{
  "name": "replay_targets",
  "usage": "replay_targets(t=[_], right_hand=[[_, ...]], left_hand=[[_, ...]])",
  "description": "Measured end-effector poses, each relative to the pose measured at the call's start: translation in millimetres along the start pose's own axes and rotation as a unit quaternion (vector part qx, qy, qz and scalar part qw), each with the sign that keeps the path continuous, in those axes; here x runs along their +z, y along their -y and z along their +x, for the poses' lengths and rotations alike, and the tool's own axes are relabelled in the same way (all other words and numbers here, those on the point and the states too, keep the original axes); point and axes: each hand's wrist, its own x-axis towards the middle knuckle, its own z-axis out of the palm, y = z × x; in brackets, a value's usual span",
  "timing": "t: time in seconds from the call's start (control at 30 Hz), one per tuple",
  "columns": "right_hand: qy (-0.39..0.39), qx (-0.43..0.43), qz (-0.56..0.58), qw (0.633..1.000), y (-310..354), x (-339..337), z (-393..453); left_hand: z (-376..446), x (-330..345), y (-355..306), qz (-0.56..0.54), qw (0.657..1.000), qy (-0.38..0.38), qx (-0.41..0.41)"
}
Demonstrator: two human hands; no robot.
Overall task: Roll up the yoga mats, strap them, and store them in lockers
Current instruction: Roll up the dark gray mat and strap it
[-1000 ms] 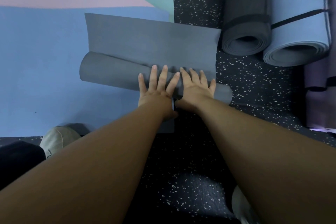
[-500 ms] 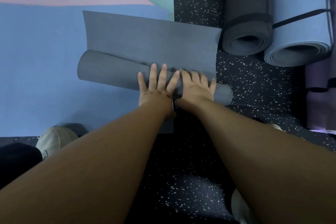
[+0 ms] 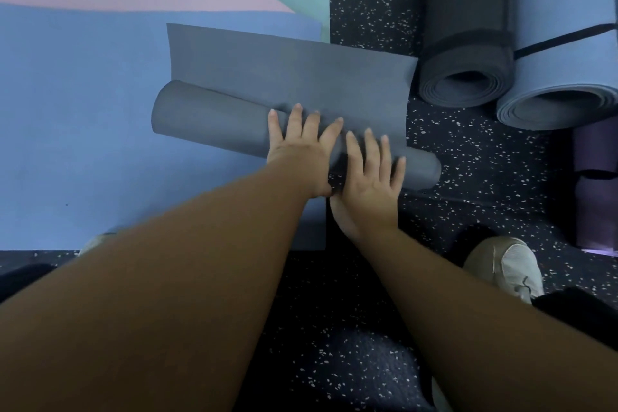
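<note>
Both the left hand and right hand press flat, fingers straight, on the matte grey foam mat, a half-rolled cylinder at centre, its flat tail toward twelve o'clock.

Both of the person's bare forearms are reaching forward and down from the bottom corners of the view, converging toward the middle. The left hand is lying palm down with its fingers straight and slightly spread. The right hand is sitting just beside it, a little nearer the body, palm down too, fingers extended and fanned. The two wrists are nearly touching.
</note>
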Motion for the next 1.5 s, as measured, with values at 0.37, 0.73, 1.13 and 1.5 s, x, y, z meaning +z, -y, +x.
replay_targets(t=[0.37,0.73,1.13,1.5], right_hand=[[0.15,-0.004,-0.035,0.988,1,-4,13],[0.251,0.035,-0.016,0.967,-4,-31,70],[0.269,0.035,-0.004,0.962,-3,-40,75],[0.177,0.028,0.045,0.983,-12,-40,62]], left_hand=[[-1,6,6,-0.01,0.995,-0.096,0.029],[7,4,11,-0.011,0.992,-0.125,0.014],[10,10,15,0.019,0.991,-0.13,0.011],[40,-13,23,0.07,0.991,-0.107,0.027]])
